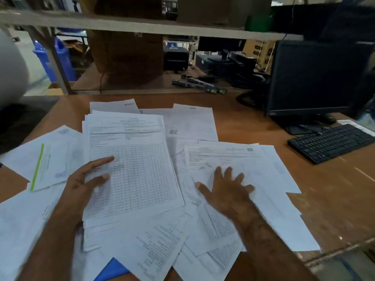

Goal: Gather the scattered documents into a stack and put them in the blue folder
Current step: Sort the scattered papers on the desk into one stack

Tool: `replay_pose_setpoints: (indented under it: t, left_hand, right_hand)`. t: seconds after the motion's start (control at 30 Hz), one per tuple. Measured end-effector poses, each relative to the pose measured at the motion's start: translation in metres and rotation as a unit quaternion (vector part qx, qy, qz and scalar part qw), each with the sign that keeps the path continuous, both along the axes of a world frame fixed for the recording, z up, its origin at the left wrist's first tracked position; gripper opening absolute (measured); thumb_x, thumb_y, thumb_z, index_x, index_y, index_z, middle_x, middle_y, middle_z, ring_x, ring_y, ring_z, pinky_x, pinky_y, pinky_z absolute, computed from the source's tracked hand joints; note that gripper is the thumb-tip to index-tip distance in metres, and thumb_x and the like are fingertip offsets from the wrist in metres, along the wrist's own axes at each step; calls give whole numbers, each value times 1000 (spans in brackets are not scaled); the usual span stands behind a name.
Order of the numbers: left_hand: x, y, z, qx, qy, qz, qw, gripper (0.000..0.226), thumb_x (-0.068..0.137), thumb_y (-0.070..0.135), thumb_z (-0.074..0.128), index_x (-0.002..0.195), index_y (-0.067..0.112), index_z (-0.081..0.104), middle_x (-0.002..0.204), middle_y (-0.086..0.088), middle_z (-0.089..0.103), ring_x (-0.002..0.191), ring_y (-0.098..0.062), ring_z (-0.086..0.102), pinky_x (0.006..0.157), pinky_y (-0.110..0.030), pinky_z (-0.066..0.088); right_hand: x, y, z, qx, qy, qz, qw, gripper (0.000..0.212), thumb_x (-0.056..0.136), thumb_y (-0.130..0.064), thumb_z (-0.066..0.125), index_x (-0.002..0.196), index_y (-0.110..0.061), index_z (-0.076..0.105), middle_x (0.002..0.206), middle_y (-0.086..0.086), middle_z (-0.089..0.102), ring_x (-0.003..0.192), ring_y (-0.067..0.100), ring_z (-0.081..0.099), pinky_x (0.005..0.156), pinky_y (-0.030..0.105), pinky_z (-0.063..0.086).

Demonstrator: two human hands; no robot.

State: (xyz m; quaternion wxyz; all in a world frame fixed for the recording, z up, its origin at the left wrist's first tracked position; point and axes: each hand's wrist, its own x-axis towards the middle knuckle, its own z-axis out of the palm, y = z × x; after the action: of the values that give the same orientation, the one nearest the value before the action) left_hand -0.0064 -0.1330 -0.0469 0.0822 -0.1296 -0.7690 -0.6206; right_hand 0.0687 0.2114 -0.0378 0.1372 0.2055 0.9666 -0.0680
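Meanwhile, at a wooden desk (pixel 253 122), a person's left hand (pixel 85 183) grips the edge of a gridded stack of documents (pixel 134 165), thumb on top, while the right hand (pixel 227 189) presses flat, fingers spread, on loose sheets (pixel 263 179). A blue folder (pixel 113 269) peeks from under the papers at the near edge, with a keyboard (pixel 330 142) to the right.

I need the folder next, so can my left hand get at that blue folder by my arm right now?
Probably not directly. Only a corner of the blue folder shows at the near edge; loose documents lie over the rest, and the left hand is holding the gridded stack. Those sheets would need clearing first.
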Motion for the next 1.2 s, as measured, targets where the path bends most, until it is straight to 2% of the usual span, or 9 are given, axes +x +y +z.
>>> replay_pose_setpoints:
  t: [0.17, 0.33, 0.47, 0.57, 0.67, 0.8, 0.9, 1.07, 1.2]
  left_hand:
    - [4, -6, 4, -11, 2, 17, 1000, 40, 89, -12, 63, 119, 13, 71, 112, 36, 69, 115, 15, 58, 93, -1, 44]
    - [7, -17, 5, -5, -16, 39, 999, 37, 90, -10, 64, 114, 16, 75, 109, 33, 71, 110, 17, 59, 104, -30, 40]
    - [6, -16, 8, -13, -20, 38, 999, 38, 88, -14, 64, 112, 13, 76, 114, 25, 71, 111, 16, 59, 98, -15, 45]
    - [6, -18, 8, -13, -27, 28, 999, 39, 89, -14, 63, 113, 13, 77, 122, 15, 69, 110, 16, 59, 105, -30, 40]
    - [8, -22, 9, 1, -36, 30, 999, 40, 88, -13, 64, 115, 14, 77, 123, 13, 71, 115, 7, 60, 104, -33, 40]
    - [10, -20, 13, 11, -40, 38, 998, 41, 87, -16, 62, 116, 10, 75, 121, 13, 71, 115, 7, 61, 89, -9, 48]
    - [12, -20, 13, 18, -41, 37, 998, 41, 86, -16, 61, 117, 8, 73, 121, 13, 70, 110, 12, 63, 84, -7, 48]
    - [13, -24, 12, 31, -50, 42, 997, 41, 87, -12, 64, 116, 14, 76, 122, 14, 73, 118, 3, 62, 95, -22, 44]
    - [13, -24, 11, 50, -51, 51, 996, 40, 87, -12, 64, 116, 13, 76, 124, 12, 71, 119, 2, 61, 92, -19, 45]
  right_hand:
    - [-22, -5, -12, -27, 69, 162, 984, 94, 82, -83, 3, 162, -34, -1, 171, -3, -11, 157, 28, -11, 121, 66, -4]
    - [-21, -15, -8, -101, 56, 304, 946, 89, 82, -84, 15, 161, -43, 7, 170, -18, -4, 156, 7, -10, 123, 57, -8]
    - [-21, -21, -17, -156, 81, 341, 923, 81, 91, -79, 27, 161, -41, 14, 170, -16, 0, 154, 1, -11, 124, 47, -11]
    - [-26, -16, -12, -143, 138, 278, 940, 102, 73, -90, 12, 157, -35, 30, 171, -5, 10, 157, 13, -4, 126, 43, -2]
    - [-33, -5, -5, -54, 99, 209, 971, 121, 58, -95, 6, 160, -31, 20, 171, 1, 7, 158, 32, 2, 125, 50, 3]
    - [-56, 10, 0, -153, 34, 292, 943, 76, 89, -79, 46, 156, -53, 20, 169, -16, 0, 157, 14, -10, 121, 54, -12]
    - [-73, 10, 12, -67, 29, 347, 935, 60, 98, -65, 45, 153, -59, 20, 170, -13, -7, 155, 15, -17, 118, 59, -16]
    - [-75, 0, 7, 37, 108, 119, 986, 96, 85, -86, 35, 162, -38, 2, 171, 5, -9, 155, 43, -1, 118, 67, 12]
    - [-69, 5, 4, 37, 116, -17, 992, 107, 77, -89, 48, 155, -20, 23, 153, 18, 38, 135, 38, 43, 105, 47, 42]
